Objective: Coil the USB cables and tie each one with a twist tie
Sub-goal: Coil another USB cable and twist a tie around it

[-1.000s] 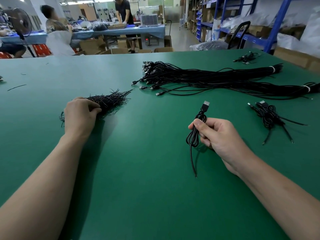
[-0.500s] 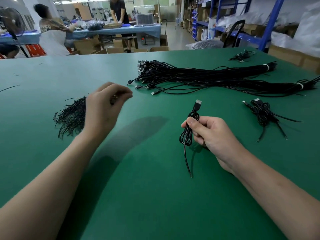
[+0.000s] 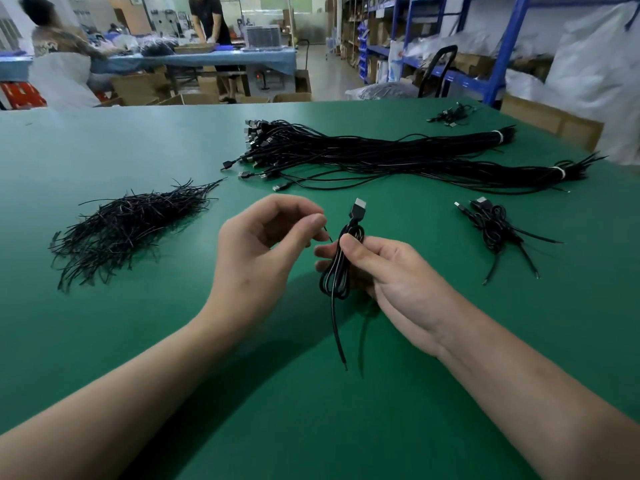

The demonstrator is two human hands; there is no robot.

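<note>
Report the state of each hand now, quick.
Left hand: pinching a thin black twist tie.
Right hand: gripping the coiled black USB cable.

Your left hand (image 3: 256, 258) and right hand (image 3: 391, 278) are bare, and both forearms are bare too, running out of frame at 8 and 4 o'clock.
</note>
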